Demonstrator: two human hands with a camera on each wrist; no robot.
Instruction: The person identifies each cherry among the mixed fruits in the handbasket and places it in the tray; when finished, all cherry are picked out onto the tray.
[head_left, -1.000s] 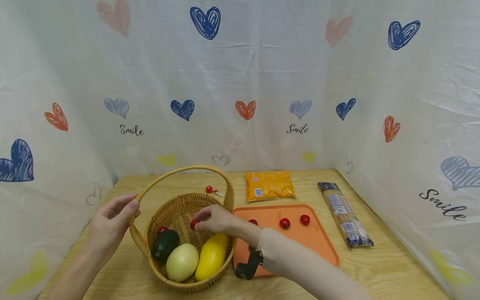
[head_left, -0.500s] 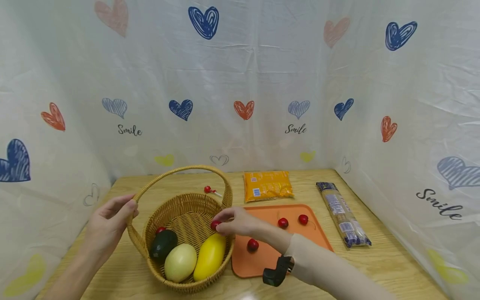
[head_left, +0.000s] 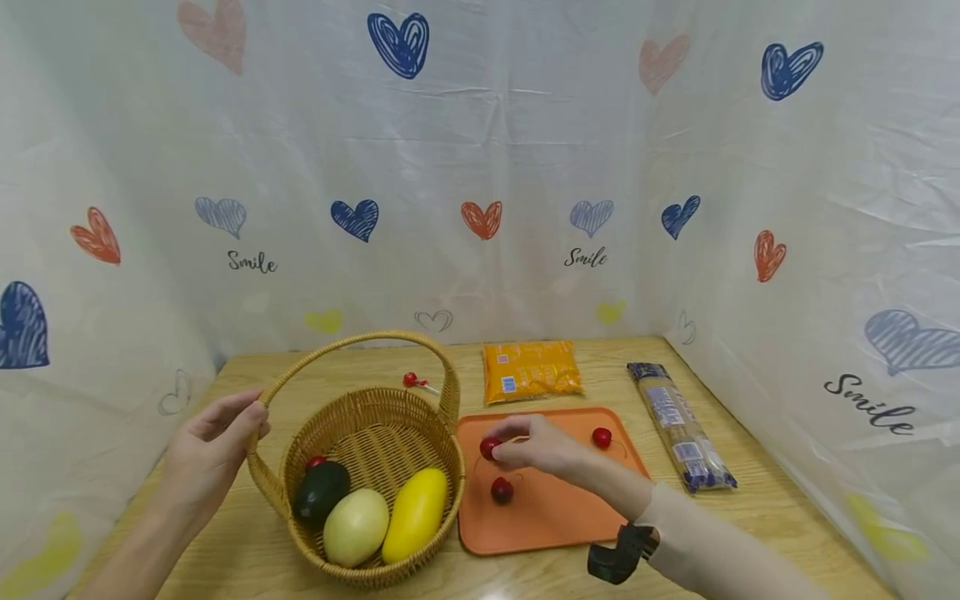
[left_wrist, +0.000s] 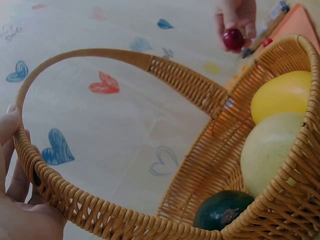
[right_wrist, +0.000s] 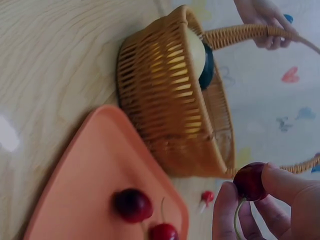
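My left hand (head_left: 213,454) grips the left side of the arched handle of a wicker basket (head_left: 352,400). Inside the basket lie a dark green avocado-like fruit (head_left: 321,493), a round pale-green fruit (head_left: 356,527), a long yellow fruit (head_left: 415,515) and a partly hidden red fruit (head_left: 316,461). My right hand (head_left: 540,446) pinches a dark red cherry (right_wrist: 250,181) by thumb and fingertips, its green stem hanging down. This hand is above the orange tray (head_left: 540,533), where one cherry (head_left: 502,490) lies nearer and another (head_left: 602,437) farther right.
An orange packet (head_left: 532,371) lies behind the tray. To the right is a long clear-and-blue packet (head_left: 681,425). A red lollipop (head_left: 411,379) lies behind the basket. Heart-printed curtains (head_left: 480,167) enclose the wooden table's back and sides.
My right hand has moved right with the cherry, from inside the basket, past its rim, to above the tray. My left hand keeps its hold on the handle.
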